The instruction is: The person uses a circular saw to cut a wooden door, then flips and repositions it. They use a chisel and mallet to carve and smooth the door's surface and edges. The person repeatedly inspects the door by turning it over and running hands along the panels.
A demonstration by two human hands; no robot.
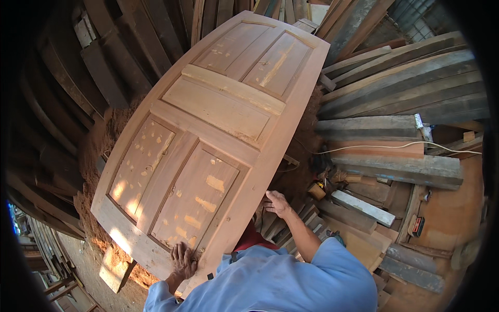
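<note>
A large panelled wooden door point(212, 134) lies slantwise in front of me, its near end against my body. Pale yellowish filler patches point(206, 204) mark several of its panels. My left hand point(183, 263) rests on the near end of the door, palm down, fingers spread and nothing held. At the door's right edge, my right hand point(278, 203) has its fingers curled against the wood. Part of that grip is hidden by the hand itself.
Stacked planks point(400, 93) fill the right side, with a pale cable point(374, 147) across them. Dark boards point(104, 67) lean at the left beside heaped sawdust point(93, 161). A small battery-like block point(417, 226) lies at the lower right. A wood block point(115, 268) sits near the door's lower left.
</note>
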